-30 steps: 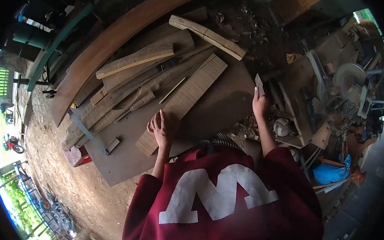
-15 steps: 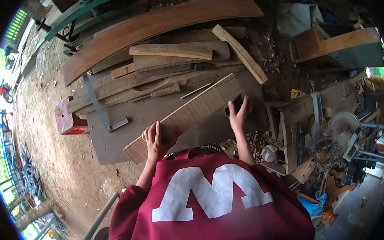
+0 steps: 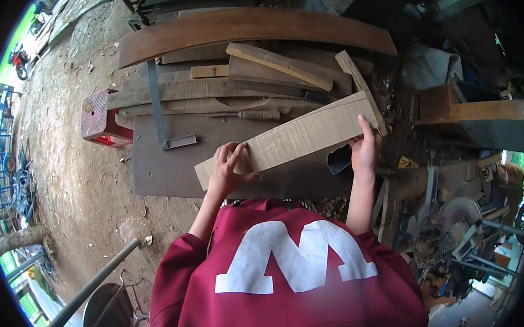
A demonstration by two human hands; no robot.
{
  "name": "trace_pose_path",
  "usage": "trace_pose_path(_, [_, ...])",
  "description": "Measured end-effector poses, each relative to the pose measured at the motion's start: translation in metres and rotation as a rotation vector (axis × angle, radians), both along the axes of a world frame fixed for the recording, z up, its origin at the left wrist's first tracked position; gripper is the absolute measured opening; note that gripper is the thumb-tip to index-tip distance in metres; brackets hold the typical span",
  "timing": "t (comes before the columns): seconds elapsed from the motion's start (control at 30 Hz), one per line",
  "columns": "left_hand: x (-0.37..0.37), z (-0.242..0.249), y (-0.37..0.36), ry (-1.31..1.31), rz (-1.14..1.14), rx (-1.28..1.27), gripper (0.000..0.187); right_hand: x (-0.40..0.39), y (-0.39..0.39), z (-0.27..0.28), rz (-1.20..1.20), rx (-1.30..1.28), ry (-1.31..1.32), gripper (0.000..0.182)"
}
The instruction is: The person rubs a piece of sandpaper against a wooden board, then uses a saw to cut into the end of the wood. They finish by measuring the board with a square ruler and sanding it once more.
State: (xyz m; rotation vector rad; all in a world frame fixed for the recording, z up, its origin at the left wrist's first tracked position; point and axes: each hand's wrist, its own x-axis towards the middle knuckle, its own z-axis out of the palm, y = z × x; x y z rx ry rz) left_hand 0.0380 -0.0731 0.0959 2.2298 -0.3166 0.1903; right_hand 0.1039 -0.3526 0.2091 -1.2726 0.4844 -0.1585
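Observation:
A pale wooden plank [image 3: 302, 133] lies slantwise across both hands, its broad grained face turned up and a dark line along its far edge. My left hand [image 3: 229, 168] is closed on its left part, fingers over the face and thumb at the near edge. At the right end my right hand [image 3: 364, 151] grips it, thumb on top and the other fingers mostly hidden underneath. Beside those fingers is a dark curved piece [image 3: 338, 159]. Past the plank lie a wooden-handled tool [image 3: 259, 114] and a metal try square [image 3: 179, 141].
Several boards [image 3: 174, 97] are stacked on the dark tabletop [image 3: 160, 169], with a long brown board [image 3: 254, 29] behind. A narrow wooden strip [image 3: 355, 68] overlaps the plank's right end. At left stands a red stool [image 3: 100, 116]; a circular blade [image 3: 460, 214] is at right.
The plank has shifted right and been raised, its broad face now showing. My right hand has moved from beside it to grip its right end. The yellow pencil is now out of sight.

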Motion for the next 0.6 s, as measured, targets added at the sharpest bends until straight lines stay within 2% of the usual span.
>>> trace_pose_path(0.1, [-0.001,0.000,-0.001,0.063,0.019,0.106,0.074,0.001,-0.003,-0.010,-0.060,0.021,-0.004,0.040])
trace_pose_path(0.3, [-0.030,-0.005,-0.021,0.150,0.213,0.212,0.070,-0.005,-0.033,-0.046,0.047,0.135,0.170,0.046])
trace_pose_path(0.43, [-0.054,-0.022,-0.017,0.288,0.478,0.137,0.060,-0.021,-0.036,-0.075,0.003,0.211,0.267,0.043])
trace_pose_path(0.5, [-0.067,-0.033,-0.007,0.336,0.660,0.151,0.064,-0.034,-0.035,-0.086,0.095,0.168,0.349,0.039])
trace_pose_path(0.57, [-0.078,-0.043,0.000,0.257,0.930,0.225,0.070,-0.047,-0.026,-0.089,0.233,0.202,0.407,0.033])
trace_pose_path(0.6, [-0.081,-0.040,0.001,0.364,1.111,0.085,0.073,-0.052,-0.019,-0.089,0.268,0.216,0.443,0.029])
